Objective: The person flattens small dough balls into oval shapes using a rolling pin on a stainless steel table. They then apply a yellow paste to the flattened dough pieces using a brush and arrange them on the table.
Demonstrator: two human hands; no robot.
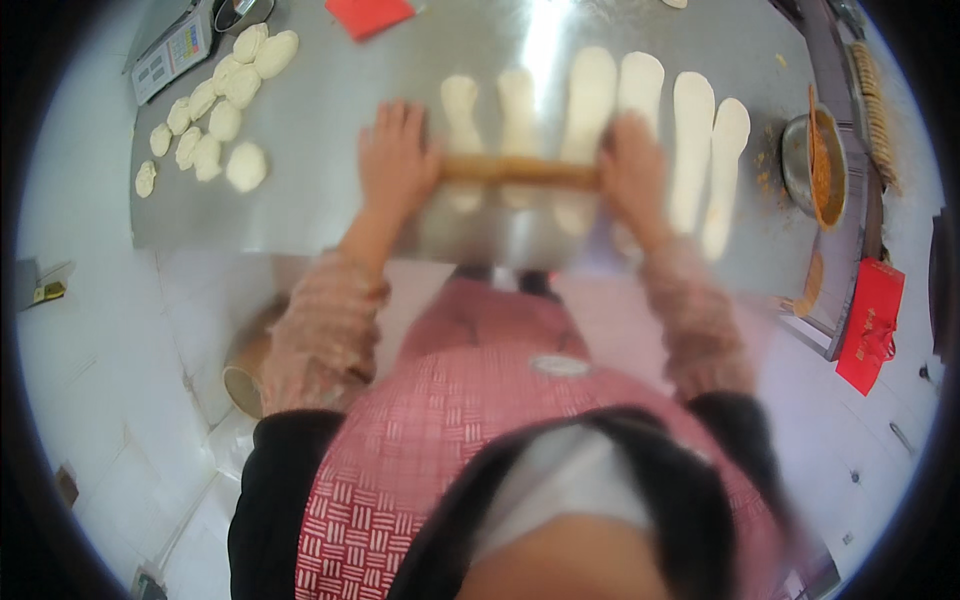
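A wooden rolling pin point(517, 172) lies level across three flattened dough strips point(592, 97) on the metal table point(322, 150). My left hand point(396, 157) is on its left end, with the fingers stretched forward. At the other end, my right hand point(634, 169) bears on the pin, blurred and partly covering a fourth strip point(641, 79). Two more long dough strips point(691, 150) lie just right of my right hand. The strips are narrow, pale and wider at the far end.
Several round dough pieces point(241, 86) sit at the table's left, near a digital scale point(174, 56) and a metal bowl point(251, 15). On the right stands a metal bowl of orange-brown filling point(821, 172) with a stick in it. A red packet point(367, 15) lies at the back.
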